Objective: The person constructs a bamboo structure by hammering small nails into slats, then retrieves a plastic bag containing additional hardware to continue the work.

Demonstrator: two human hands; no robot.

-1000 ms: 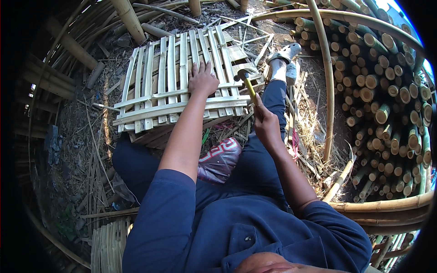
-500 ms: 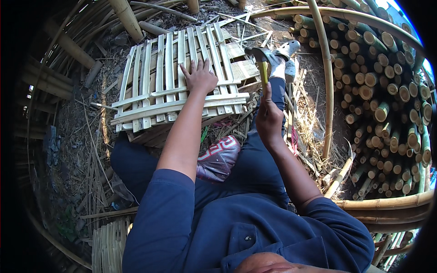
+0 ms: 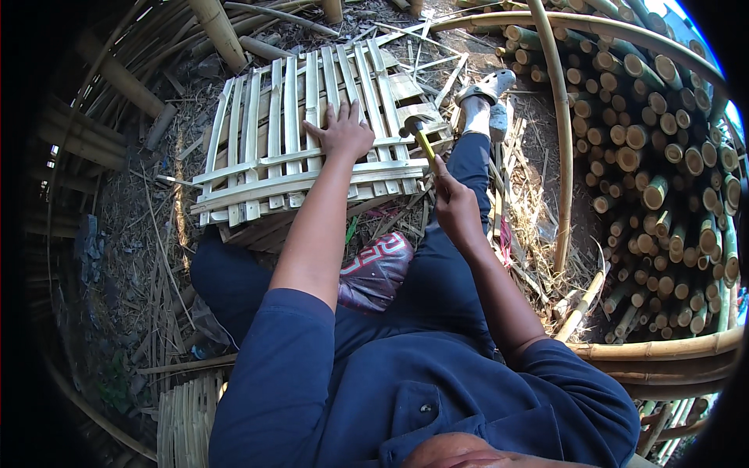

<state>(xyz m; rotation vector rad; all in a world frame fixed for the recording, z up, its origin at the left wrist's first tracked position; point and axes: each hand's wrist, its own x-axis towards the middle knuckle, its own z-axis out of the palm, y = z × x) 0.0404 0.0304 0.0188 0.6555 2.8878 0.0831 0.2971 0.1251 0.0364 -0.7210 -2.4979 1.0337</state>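
Observation:
A panel of pale bamboo slats [image 3: 290, 117] lies in front of me, crossed near its close edge by bamboo strips [image 3: 265, 188]. My left hand [image 3: 346, 137] rests on its right half, fingers spread over the slats. My right hand [image 3: 457, 204] is closed round the yellow handle of a claw hammer [image 3: 424, 145]. The hammer's dark head is by the panel's right edge, close to the end of a cross strip. Whether it touches the bamboo, I cannot tell. Boards show under the slats.
Cut bamboo poles [image 3: 628, 136] are stacked at the right behind an upright pole [image 3: 561, 156]. My outstretched leg [image 3: 460, 246] lies right of the panel. A dark printed bag [image 3: 376, 273] sits between my legs. Split bamboo scraps [image 3: 515, 187] litter the ground; a slatted bamboo piece [image 3: 187, 421] is at lower left.
The hammer has swung down and left, from over my foot to the panel's right edge, with my right hand turning along. My left hand has stayed on the slats.

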